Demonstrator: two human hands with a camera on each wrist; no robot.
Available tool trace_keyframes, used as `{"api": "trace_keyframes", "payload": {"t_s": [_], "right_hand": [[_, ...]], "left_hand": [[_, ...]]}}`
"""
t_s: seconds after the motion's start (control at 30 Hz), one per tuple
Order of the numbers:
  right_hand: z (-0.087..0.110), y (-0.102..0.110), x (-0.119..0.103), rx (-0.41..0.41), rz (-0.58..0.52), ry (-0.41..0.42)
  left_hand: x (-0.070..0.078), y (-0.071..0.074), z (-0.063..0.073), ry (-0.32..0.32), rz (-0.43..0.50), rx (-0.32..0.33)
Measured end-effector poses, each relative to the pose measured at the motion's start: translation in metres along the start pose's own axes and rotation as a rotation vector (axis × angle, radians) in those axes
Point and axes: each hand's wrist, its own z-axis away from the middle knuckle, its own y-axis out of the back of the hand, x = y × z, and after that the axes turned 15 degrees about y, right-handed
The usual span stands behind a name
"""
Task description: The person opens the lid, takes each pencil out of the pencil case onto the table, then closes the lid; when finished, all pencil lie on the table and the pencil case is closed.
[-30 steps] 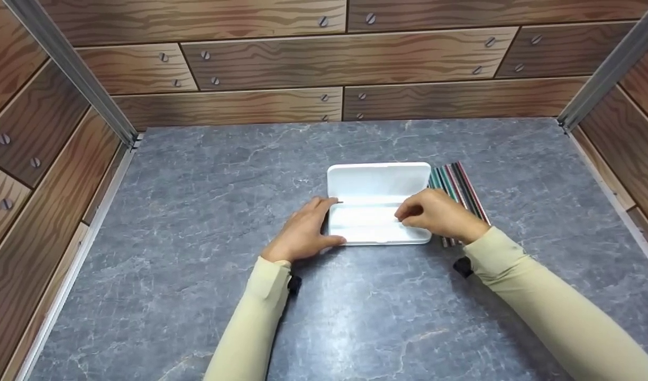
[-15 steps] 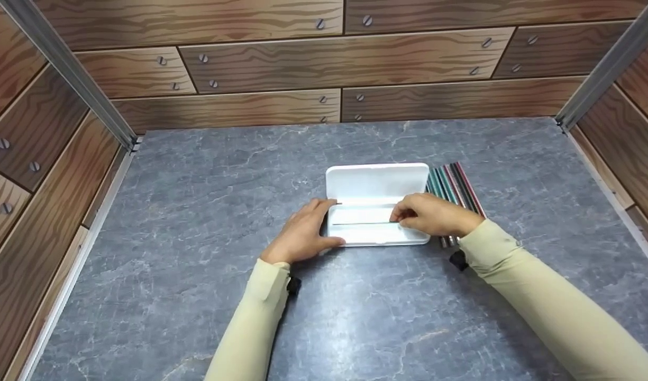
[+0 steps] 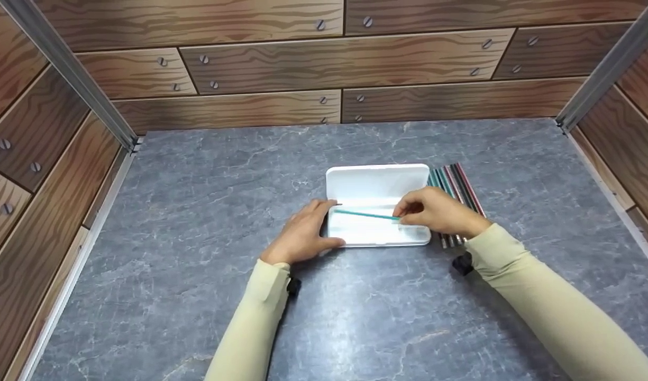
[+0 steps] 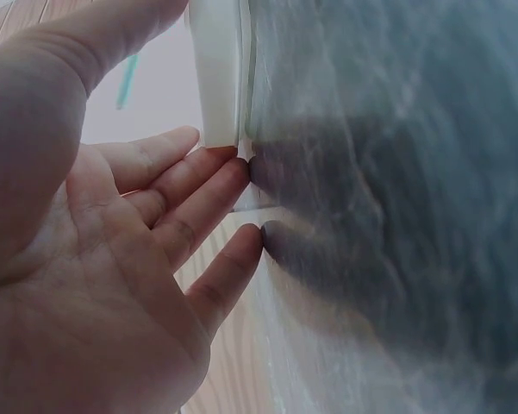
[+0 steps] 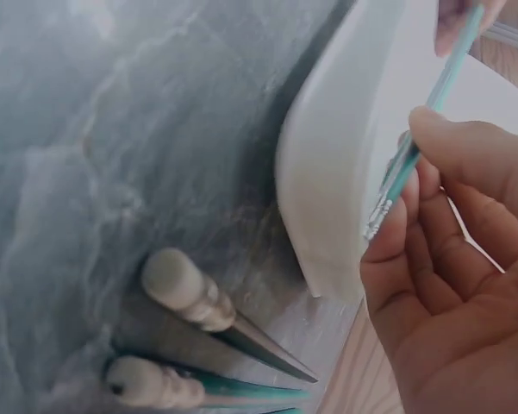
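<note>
A white hinged pencil case (image 3: 377, 181) lies open, its lid raised at the back. My left hand (image 3: 303, 232) rests against its left end, thumb at the front rim and fingers toward the hinge; in the left wrist view the fingertips touch the case side and the tabletop. Thumb and fingers of my right hand (image 3: 437, 212) pinch a teal pencil (image 3: 365, 214) near its metal-banded end. The pencil points left across the case's lower half, slightly slanted. In the right wrist view its banded end (image 5: 377, 220) shows between the fingertips.
Several teal, black and red pencils (image 3: 455, 179) lie side by side just right of the case, partly under my right hand. Two with white erasers (image 5: 174, 280) show close up in the right wrist view. Wood-patterned walls (image 3: 260, 66) surround the grey marbled table (image 3: 207, 174).
My right hand has shifted slightly up and right. The teal pencil, hardly visible before, now shows clearly across the case. My left hand stays in place.
</note>
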Motion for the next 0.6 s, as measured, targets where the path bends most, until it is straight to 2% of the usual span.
{"api": "trace_keyframes", "payload": {"t_s": [0.2, 0.37, 0.6], "right_hand": [[0.012, 0.014, 0.000, 0.097, -0.054, -0.027], [0.029, 0.027, 0.006, 0.164, -0.086, -0.051], [0.061, 0.040, 0.023, 0.222, -0.045, -0.134]], "left_hand": [[0.002, 0.001, 0.000, -0.005, -0.008, 0.002], [0.002, 0.001, 0.000, 0.000, -0.005, 0.000], [0.001, -0.001, 0.003, 0.019, 0.004, -0.003]]}}
